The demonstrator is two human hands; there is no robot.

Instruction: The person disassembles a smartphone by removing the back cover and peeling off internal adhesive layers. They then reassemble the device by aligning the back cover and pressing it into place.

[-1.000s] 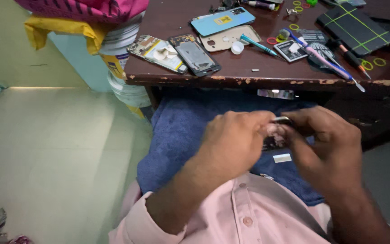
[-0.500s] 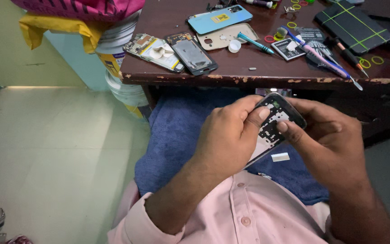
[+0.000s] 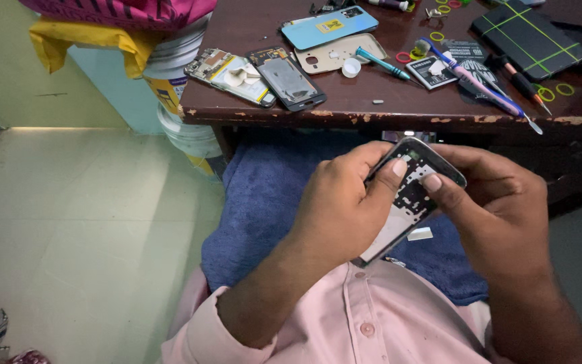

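Both hands, the left hand [image 3: 338,209] and the right hand [image 3: 500,216], are closed around an opened phone frame [image 3: 405,195] above the blue towel [image 3: 271,195]. Hard thumb pressure could bend it, or it may slip down to the floor [image 3: 82,222].

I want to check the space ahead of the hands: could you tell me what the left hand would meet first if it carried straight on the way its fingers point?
The left hand points right, across the opened phone frame it grips; first beyond comes the right hand.
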